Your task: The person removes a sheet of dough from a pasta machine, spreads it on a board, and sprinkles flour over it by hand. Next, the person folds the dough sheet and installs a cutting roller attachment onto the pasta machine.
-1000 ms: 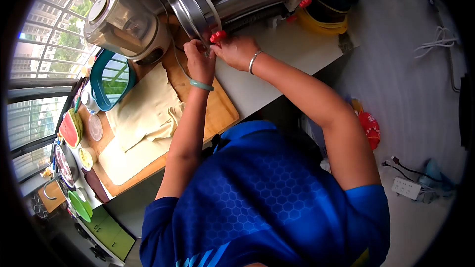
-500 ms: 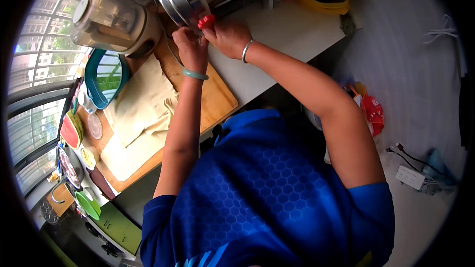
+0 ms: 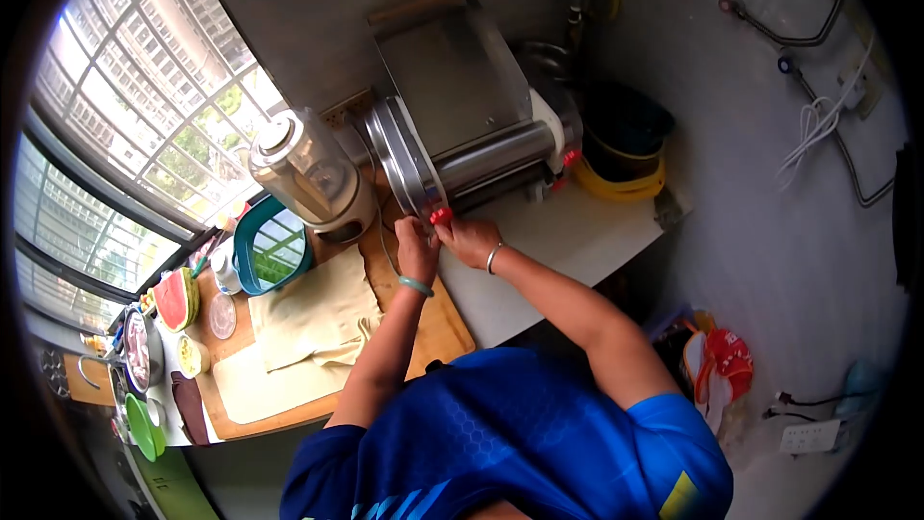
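A steel dough-rolling machine (image 3: 481,149) with red knobs stands at the back of the counter. My right hand (image 3: 474,243) is closed at its near left corner, fingers against the red knob (image 3: 441,217). Just left of it, my left hand (image 3: 416,248) is pinched closed below the machine's side cover; what lies between its fingers is hidden. A folded sheet of pale dough (image 3: 313,313) lies on the wooden board (image 3: 445,332), left of my left forearm.
A blender (image 3: 313,173) and a teal basin (image 3: 271,243) stand by the barred window. Watermelon (image 3: 176,299), a small yellow-filled bowl (image 3: 192,357), a meat bowl (image 3: 142,351) and a green bowl (image 3: 145,427) line the left side. A yellow basin (image 3: 621,173) sits right of the machine.
The view has tilted up, so the whole machine and more of the wall now show. Both hands stay at the same red knob with little change in grip.
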A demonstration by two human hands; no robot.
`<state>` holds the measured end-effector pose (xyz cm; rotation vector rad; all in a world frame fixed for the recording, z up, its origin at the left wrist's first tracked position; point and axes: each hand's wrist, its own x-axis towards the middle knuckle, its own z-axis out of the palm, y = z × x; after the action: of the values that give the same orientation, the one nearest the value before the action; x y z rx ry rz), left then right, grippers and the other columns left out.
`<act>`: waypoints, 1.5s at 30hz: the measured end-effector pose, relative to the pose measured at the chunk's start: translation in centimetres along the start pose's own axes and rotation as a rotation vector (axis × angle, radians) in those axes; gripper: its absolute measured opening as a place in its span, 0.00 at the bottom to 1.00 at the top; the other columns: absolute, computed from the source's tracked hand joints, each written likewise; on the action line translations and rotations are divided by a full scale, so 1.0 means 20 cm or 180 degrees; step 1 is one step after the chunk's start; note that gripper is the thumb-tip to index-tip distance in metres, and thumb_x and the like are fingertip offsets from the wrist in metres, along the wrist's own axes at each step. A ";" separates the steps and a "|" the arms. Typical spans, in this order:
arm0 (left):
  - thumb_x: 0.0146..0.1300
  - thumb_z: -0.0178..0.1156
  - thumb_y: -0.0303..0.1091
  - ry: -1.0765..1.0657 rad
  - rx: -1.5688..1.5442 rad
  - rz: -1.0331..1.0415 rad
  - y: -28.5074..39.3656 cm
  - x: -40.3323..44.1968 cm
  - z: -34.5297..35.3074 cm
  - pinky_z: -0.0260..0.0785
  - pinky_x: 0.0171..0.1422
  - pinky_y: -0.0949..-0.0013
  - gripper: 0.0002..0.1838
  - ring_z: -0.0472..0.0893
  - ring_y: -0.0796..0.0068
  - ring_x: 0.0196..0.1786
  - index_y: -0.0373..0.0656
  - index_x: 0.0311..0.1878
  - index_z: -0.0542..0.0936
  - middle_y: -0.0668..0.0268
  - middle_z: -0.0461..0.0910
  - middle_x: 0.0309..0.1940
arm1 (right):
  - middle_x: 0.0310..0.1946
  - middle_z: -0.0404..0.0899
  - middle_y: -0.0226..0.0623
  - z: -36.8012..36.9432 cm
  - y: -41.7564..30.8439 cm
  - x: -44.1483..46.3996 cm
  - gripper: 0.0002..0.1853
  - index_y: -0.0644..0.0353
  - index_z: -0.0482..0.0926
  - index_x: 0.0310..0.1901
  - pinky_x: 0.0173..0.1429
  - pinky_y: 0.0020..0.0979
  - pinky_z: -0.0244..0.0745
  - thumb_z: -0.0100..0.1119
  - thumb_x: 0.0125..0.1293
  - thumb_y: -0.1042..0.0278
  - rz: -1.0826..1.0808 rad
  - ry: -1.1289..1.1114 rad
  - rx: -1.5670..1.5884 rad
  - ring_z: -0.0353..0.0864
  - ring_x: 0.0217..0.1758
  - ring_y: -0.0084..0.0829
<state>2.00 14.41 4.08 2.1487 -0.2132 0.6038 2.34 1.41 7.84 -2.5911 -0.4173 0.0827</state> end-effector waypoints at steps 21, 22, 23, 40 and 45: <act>0.53 0.56 0.23 -0.0919 -0.0268 -0.1205 -0.13 -0.74 -0.17 0.68 0.33 0.73 0.18 0.72 0.73 0.31 0.38 0.48 0.65 0.58 0.68 0.37 | 0.32 0.76 0.47 -0.32 0.84 -0.21 0.20 0.63 0.71 0.35 0.37 0.43 0.70 0.56 0.54 0.50 0.1120 0.1437 -0.0258 0.75 0.35 0.49; 0.53 0.56 0.23 -0.0855 -0.0305 -0.1274 -0.14 -0.77 -0.18 0.68 0.33 0.73 0.18 0.72 0.73 0.31 0.38 0.47 0.66 0.59 0.68 0.37 | 0.32 0.76 0.48 -0.33 0.83 -0.20 0.21 0.62 0.71 0.35 0.37 0.43 0.71 0.55 0.54 0.49 0.1098 0.1465 -0.0288 0.76 0.35 0.48; 0.53 0.56 0.24 -0.0792 -0.0344 -0.1346 -0.14 -0.79 -0.19 0.68 0.33 0.74 0.18 0.72 0.74 0.31 0.39 0.47 0.66 0.60 0.69 0.36 | 0.32 0.76 0.48 -0.33 0.83 -0.20 0.21 0.62 0.71 0.35 0.37 0.43 0.71 0.55 0.54 0.49 0.1092 0.1430 -0.0293 0.76 0.35 0.48; 0.53 0.55 0.24 -0.0551 -0.0259 -0.1522 -0.19 -0.91 -0.27 0.67 0.33 0.74 0.16 0.71 0.75 0.31 0.39 0.46 0.68 0.61 0.69 0.35 | 0.30 0.76 0.49 -0.25 0.89 -0.18 0.23 0.60 0.75 0.33 0.38 0.43 0.68 0.45 0.59 0.45 0.1432 0.1326 0.0037 0.74 0.36 0.52; 0.53 0.55 0.23 -0.0547 -0.0253 -0.1418 -0.23 -0.91 -0.26 0.68 0.33 0.73 0.16 0.71 0.73 0.29 0.37 0.46 0.67 0.58 0.70 0.36 | 0.27 0.77 0.41 -0.28 0.93 -0.22 0.23 0.56 0.74 0.32 0.35 0.38 0.71 0.45 0.59 0.42 0.1920 0.0929 0.2070 0.76 0.28 0.41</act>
<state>-13.81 20.20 -5.55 2.0786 0.1466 0.1517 4.06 -17.90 3.37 -1.9520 0.4415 0.0365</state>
